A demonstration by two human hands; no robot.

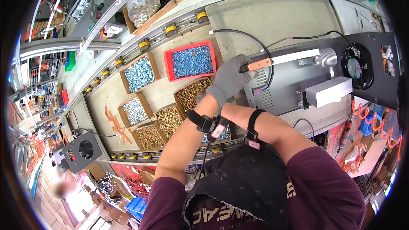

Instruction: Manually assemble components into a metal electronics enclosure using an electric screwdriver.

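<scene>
My left hand, in a grey glove, is closed on the near end of a flat copper-coloured strip with small holes. That strip lines up with a long silver-white bar reaching to a ribbed metal cylinder. Beneath them lies a dark grey metal housing with vent slots. My right forearm crosses under the left wrist toward a cardboard box of brass-coloured bolts. My right hand is mostly hidden there behind the left forearm, so its fingers cannot be made out.
A red tray of blue screws and several cardboard boxes of fasteners stand left of my hands. On the housing are a black fan and a white block. A black cable arches over it. Rollers line the bench edge.
</scene>
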